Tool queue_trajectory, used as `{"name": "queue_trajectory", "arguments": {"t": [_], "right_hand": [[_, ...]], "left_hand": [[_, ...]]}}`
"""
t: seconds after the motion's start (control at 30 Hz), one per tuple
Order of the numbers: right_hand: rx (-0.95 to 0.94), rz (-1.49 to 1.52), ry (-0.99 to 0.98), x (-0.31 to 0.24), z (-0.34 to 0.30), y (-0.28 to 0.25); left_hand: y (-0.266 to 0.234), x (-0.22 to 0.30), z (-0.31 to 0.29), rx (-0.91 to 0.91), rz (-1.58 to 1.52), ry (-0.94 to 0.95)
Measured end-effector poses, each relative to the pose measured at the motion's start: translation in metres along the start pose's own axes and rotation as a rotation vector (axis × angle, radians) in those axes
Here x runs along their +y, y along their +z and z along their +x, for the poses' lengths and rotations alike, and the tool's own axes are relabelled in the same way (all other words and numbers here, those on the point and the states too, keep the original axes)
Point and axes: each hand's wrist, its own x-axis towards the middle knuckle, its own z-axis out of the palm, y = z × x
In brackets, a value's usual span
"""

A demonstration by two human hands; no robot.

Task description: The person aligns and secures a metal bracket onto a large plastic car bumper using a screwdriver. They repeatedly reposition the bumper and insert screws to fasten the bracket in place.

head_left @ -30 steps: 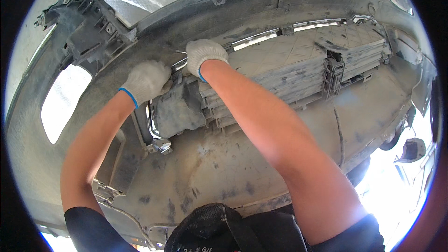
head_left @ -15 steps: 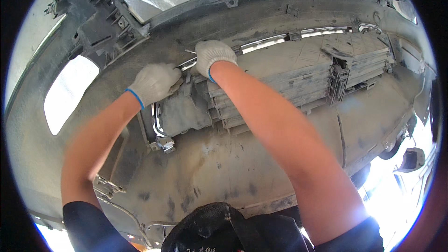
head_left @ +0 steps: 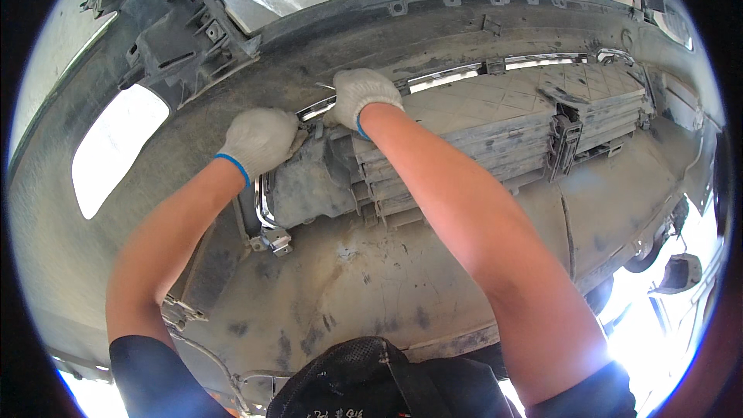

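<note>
Grey, dust-coated plastic is forming the inner face of a large bumper-like cover (head_left: 371, 286), which is filling most of the view. A slatted assembly (head_left: 495, 139) is lying inside it at 2 o'clock, and a bright trim strip (head_left: 445, 77) is running along its upper edge towards 1 o'clock.

Pale knit gloves are covering both hands. The left hand (head_left: 261, 140), at 10 o'clock, is curling at the strip's near end; its grasp cannot be told, the fingertips being hidden. The right hand (head_left: 365, 97), at 12 o'clock, is bending inward over the strip; a thin grey piece (head_left: 326, 86) is projecting on its 9 o'clock side, and whether it is being held is unclear.

Risk, as judged: uneven force could be cracking brittle tabs or creasing the strip; dust could be making the gloves slip.

Markings: pale lettering is showing on a black fabric item (head_left: 333, 375) at 6 o'clock, cropped by the lower edge and not being transcribed.
</note>
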Motion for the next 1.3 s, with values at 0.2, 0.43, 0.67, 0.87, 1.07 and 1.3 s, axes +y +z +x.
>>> {"name": "queue_trajectory", "arguments": {"t": [0.2,0.43,0.67,0.87,1.07,1.3], "right_hand": [[-0.029,-0.005,0.034,0.001,0.004,0.005],[-0.004,0.051,0.004,-0.001,-0.002,-0.001],[-0.037,0.015,0.051,-0.004,-0.006,-0.005],[0.018,0.044,0.041,-0.001,-0.004,-0.003],[-0.024,0.075,0.056,0.0,-0.004,-0.005],[-0.066,0.035,0.025,-0.001,-0.004,-0.008]], "left_hand": [[-0.002,-0.007,0.015,-0.028,0.1,0.185],[0.0,-0.013,0.022,-0.06,0.103,0.209],[-0.003,-0.013,0.033,-0.128,0.181,0.281],[-0.011,-0.016,0.037,-0.175,0.229,0.355],[-0.013,-0.019,0.015,-0.188,0.063,0.216],[-0.002,-0.017,-0.024,0.081,-0.38,-0.071]]}}
